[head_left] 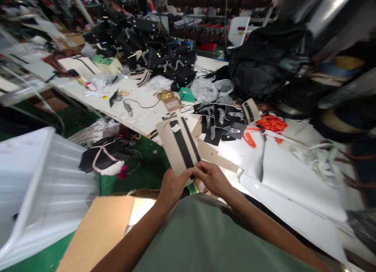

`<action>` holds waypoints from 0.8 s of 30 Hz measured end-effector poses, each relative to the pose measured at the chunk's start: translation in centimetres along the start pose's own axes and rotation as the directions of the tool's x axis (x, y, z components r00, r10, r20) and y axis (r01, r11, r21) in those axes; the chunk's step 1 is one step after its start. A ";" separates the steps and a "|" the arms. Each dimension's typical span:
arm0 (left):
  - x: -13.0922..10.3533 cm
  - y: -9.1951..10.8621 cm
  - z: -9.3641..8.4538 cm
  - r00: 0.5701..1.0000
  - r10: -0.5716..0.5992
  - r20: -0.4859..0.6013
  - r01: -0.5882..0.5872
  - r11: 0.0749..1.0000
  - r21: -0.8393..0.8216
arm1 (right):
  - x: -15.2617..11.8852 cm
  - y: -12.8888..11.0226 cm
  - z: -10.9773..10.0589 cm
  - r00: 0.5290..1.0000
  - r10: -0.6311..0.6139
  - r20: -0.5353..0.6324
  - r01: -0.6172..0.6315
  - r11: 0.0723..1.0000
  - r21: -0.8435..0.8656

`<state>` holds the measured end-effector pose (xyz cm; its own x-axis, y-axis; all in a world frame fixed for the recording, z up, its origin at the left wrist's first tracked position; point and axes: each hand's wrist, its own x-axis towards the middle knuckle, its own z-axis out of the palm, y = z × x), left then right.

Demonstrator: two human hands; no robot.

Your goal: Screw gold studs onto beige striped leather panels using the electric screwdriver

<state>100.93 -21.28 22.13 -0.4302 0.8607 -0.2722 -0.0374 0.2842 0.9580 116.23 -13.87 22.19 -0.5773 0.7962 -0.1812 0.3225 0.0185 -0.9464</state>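
Between both hands is a flat beige panel [172, 146] with two black stripes running along it and a small white patch near its top. My left hand [174, 186] grips the panel's lower edge, thumb on top. At the lower right corner, my right hand [210, 176] pinches the panel near the end of the narrower stripe. The two thumbs almost meet. Just beyond lie several black flap pieces [214, 133] with metal clasps under clear film. A similar striped beige panel [250, 110] leans at their right end.
A heap of black bags [152, 45] covers the table's far side. Orange cord [272, 125] and white sheets [293, 170] lie to the right. A white plastic bin [58, 178] stands left, with a cardboard box [100, 225] below me. A green box [187, 94] sits mid-table.
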 end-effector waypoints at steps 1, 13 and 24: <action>0.1 0.0 -0.1 1.000 -0.004 -0.018 0.004 0.999 0.040 | 0.1 -0.1 0.0 1.000 0.000 -0.004 -0.001 0.999 -0.032; 0.9 0.4 1.3 0.976 -0.005 -0.216 0.056 0.972 0.228 | 0.2 -0.2 -1.1 0.995 0.057 -0.083 -0.072 0.980 -0.184; 1.8 0.5 2.4 0.979 -0.093 -0.181 0.101 0.994 0.033 | 0.0 -0.1 -1.7 0.995 -0.001 -0.095 -0.030 0.948 -0.316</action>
<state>102.35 -18.57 21.89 -0.5808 0.7398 -0.3396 -0.0507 0.3835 0.9221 117.48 -12.87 22.77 -0.5034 0.8502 -0.1543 0.5601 0.1851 -0.8075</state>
